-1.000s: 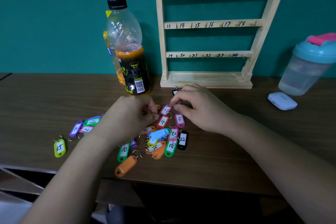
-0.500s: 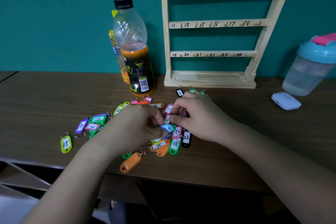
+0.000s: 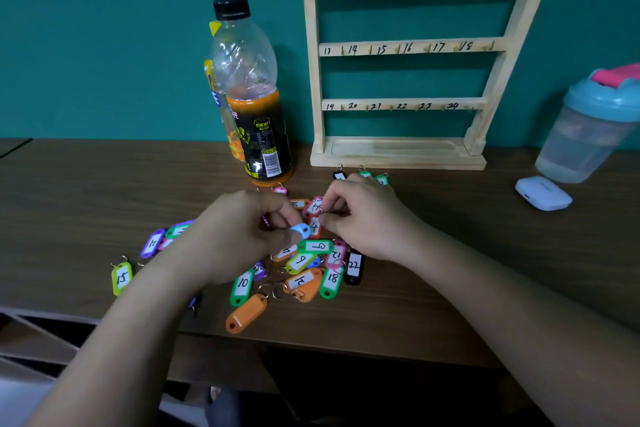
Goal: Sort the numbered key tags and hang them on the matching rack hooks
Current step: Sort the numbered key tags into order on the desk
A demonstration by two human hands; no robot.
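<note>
Several coloured numbered key tags (image 3: pixel 304 267) lie in a heap on the brown table, in front of the wooden rack (image 3: pixel 398 48) whose hooks are marked with numbers and hang bare. My left hand (image 3: pixel 239 236) hovers over the heap and pinches a light blue tag (image 3: pixel 300 230) between thumb and fingers. My right hand (image 3: pixel 363 218) is beside it, its thumb and forefinger pinching the ring of a pink tag (image 3: pixel 314 207). A red tag marked 4 (image 3: pixel 314 227) lies between the hands. More tags lie apart at the left, among them a yellow-green 15 (image 3: pixel 121 277).
A bottle with orange drink (image 3: pixel 256 107) stands just left of the rack's base. A shaker cup with a teal lid (image 3: pixel 592 125) and a small white case (image 3: pixel 542 192) sit at the right. The table's front edge (image 3: pixel 311 340) runs just below the heap.
My left hand has picked up the light blue tag from the heap. My right hand stayed at the pink tag. The camera has shifted a little, so the rack sits further right.
</note>
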